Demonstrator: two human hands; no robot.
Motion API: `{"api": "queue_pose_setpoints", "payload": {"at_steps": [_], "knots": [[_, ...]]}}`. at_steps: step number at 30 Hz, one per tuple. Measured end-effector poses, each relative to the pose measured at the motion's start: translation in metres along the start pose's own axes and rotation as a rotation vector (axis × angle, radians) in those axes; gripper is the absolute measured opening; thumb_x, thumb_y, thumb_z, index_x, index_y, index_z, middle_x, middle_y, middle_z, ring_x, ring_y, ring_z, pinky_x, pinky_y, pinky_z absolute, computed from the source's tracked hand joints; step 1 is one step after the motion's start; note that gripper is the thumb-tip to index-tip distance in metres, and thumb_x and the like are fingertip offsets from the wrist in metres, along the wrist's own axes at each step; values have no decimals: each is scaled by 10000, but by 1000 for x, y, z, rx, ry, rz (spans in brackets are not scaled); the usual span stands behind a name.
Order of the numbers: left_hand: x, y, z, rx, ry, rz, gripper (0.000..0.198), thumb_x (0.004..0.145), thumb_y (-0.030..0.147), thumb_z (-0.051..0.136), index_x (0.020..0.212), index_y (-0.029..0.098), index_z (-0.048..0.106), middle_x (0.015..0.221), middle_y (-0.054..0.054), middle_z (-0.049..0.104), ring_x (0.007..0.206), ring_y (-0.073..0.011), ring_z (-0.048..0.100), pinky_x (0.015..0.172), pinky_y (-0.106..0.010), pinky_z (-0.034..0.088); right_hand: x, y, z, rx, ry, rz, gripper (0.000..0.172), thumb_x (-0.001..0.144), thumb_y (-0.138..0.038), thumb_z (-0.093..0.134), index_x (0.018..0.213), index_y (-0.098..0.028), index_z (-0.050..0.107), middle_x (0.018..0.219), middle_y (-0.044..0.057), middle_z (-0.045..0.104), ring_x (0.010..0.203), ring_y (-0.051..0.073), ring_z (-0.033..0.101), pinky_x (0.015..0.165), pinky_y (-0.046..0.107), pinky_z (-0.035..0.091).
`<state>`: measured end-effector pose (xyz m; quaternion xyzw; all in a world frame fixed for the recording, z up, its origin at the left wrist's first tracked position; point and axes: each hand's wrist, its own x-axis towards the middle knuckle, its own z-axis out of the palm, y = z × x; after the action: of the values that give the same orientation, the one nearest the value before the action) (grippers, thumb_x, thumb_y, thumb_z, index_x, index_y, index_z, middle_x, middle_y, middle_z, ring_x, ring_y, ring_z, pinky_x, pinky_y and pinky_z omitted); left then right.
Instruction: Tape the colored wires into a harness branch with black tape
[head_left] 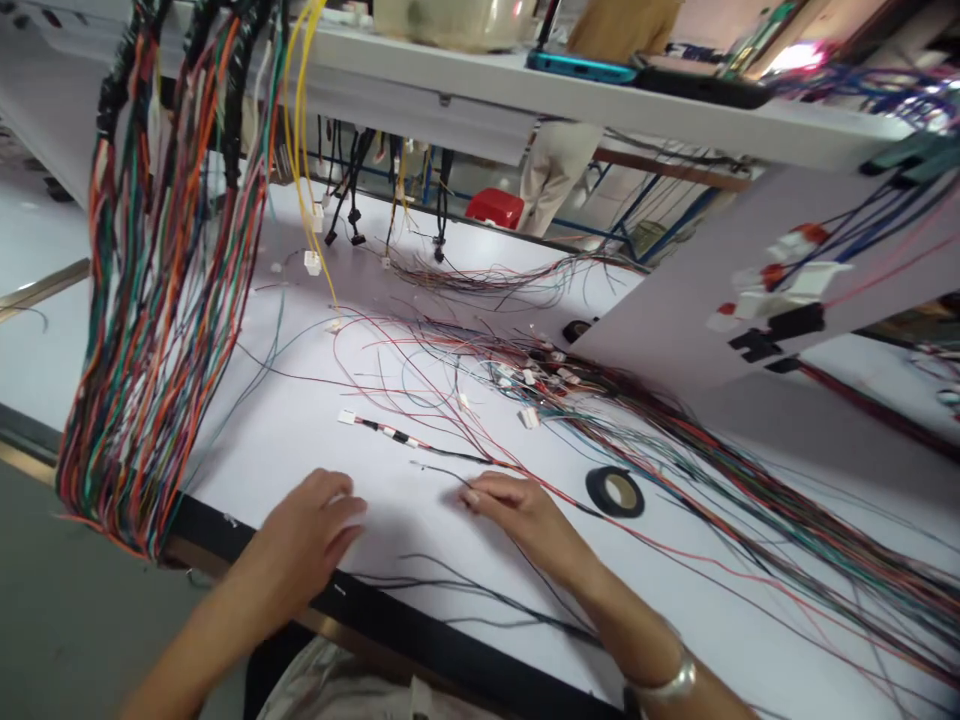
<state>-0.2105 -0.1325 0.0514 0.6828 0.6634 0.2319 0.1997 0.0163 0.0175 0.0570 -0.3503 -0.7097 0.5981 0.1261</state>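
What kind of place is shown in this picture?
Probably a wire-harness assembly workshop: a bundle of coloured wires hangs at the left, loose wires with white connectors lie over the white workbench, and a roll of black tape lies near the right hand.

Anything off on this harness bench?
No visible damage or spills. Loose wires sprawl tangled across the table, and a few black wires stray close to its front edge. The tape roll lies flat beside the tangle.

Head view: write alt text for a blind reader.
Two bare hands rest on a white worktable: left hand palm-down, right hand touching a thin black wire. A black tape roll lies nearby; multicoloured wire bundles hang left.
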Motion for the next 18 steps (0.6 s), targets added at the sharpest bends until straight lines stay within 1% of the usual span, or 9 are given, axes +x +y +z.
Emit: {"api": "queue_pose_setpoints", "payload": {"at_steps": [1,3,4,6,9,11,14,16,18], "knots": [[8,13,10,-99,5,25,205,892,206,450,923,186,652,932,-90,621,883,-219,560,786,-343,452,2,-8,-4,17,-79,6,272,826,-417,623,797,-169,730,758,34,639,741,159,559,704,276,432],[23,41,36,-330,-100,79,201,906,238,453,916,200,651,922,-64,641,878,-188,583,799,-297,468,4,-22,-10,126,-221,48,272,811,-406,643,777,-149,726,706,26,631,678,136,550,662,259,428],[30,54,51,-396,-129,102,178,891,256,490,971,205,641,991,-67,643,924,-192,585,826,-296,468,5,-27,-12,198,-269,75,275,807,-404,647,784,-142,724,695,26,633,660,130,553,652,256,429],[40,74,80,-384,-146,141,312,845,273,566,1144,186,566,1129,-105,610,1029,-234,554,883,-346,452,6,-36,-16,340,-320,130,286,812,-406,639,813,-132,717,671,29,638,610,120,559,617,250,429],[44,85,111,-144,-257,301,299,829,149,522,1124,181,559,955,-92,629,879,-248,560,782,-384,465,8,-42,-29,479,-266,132,287,827,-396,619,852,-122,698,564,7,603,482,88,504,510,220,373],[41,83,117,24,-327,415,329,778,38,475,1061,171,577,837,-75,610,782,-240,541,711,-372,455,10,-43,-45,540,-162,88,267,828,-381,620,851,-122,681,463,-38,516,403,57,388,450,199,303],[39,77,109,94,-362,492,339,718,-6,478,996,152,588,822,-80,604,760,-237,531,675,-351,445,17,-33,-65,635,-50,44,241,799,-372,651,857,-138,643,413,-97,369,383,38,233,407,178,216],[44,72,99,-6,-288,425,246,760,27,479,921,164,605,832,-77,610,775,-228,541,681,-334,444,23,-20,-65,660,-19,44,270,775,-400,658,864,-150,608,435,-110,329,388,37,192,394,171,188],[55,69,85,-200,-143,289,172,843,106,459,862,176,616,828,-66,616,786,-205,556,699,-305,445,30,-2,-51,630,9,52,329,764,-463,632,859,-153,577,464,-110,331,384,35,173,378,169,179]]}}
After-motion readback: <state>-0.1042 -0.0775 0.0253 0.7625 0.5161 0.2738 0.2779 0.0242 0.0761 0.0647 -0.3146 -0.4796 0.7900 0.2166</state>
